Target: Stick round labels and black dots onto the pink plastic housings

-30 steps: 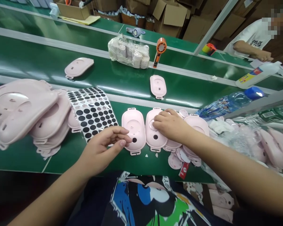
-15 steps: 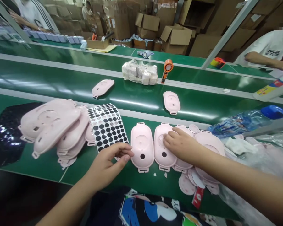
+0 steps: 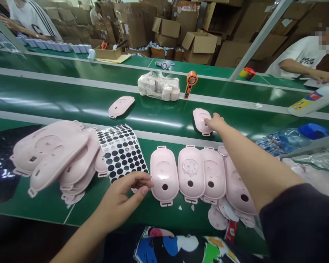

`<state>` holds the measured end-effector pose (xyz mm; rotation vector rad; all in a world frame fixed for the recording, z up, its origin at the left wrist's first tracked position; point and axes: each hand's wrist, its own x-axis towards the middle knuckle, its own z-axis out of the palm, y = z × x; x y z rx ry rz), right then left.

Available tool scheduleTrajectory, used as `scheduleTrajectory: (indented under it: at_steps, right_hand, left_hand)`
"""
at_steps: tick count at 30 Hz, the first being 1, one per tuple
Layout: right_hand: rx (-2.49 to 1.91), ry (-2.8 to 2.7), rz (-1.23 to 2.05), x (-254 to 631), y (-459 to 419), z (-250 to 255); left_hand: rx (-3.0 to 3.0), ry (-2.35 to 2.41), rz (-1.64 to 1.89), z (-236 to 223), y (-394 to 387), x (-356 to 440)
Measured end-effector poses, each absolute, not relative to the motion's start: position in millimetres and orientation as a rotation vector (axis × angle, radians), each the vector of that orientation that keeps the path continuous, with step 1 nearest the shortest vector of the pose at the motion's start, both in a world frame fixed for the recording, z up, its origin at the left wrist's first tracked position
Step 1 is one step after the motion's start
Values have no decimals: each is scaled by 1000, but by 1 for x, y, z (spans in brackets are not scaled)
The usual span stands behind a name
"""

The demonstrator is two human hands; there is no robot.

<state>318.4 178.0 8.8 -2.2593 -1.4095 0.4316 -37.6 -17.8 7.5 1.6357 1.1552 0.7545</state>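
Pink oval shell [image 3: 199,118] flat on green belt [image 3: 159,122], near its near edge. Second pink shell [image 3: 164,170] on worktop [image 3: 159,217] toward far edge, recess up, black dot at near end. Third shell [image 3: 197,179] alongside, disc [image 3: 190,166] in recess.

Can read "C" on striped shirt [image 3: 34,16], back left; maybe "11" on label [image 3: 304,103] of white bottle [image 3: 327,96]. Cannot make out lettering [image 3: 307,60] on right-hand shirt [image 3: 292,53].

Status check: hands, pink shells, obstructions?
Right hand at right belt shell, grip unclear. Left hand half-curled by shell row. Sticker sheet beside left hand; no blockage seen.
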Motion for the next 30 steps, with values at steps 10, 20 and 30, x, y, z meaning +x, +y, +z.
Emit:
scheduleTrajectory:
  at_steps: [10, 20, 30]
  right_hand:
    - [-1972, -1061, 1073, 298, 151, 33]
    - [-1634, -1704, 1205, 264, -8, 78]
    - [-2299, -2854, 282, 299, -110, 13]
  left_hand:
    - [1198, 976, 853, 2, 6, -14]
    - [534, 736, 1107, 9, 10, 68]
    - [526, 1026, 1377, 10, -8, 4]
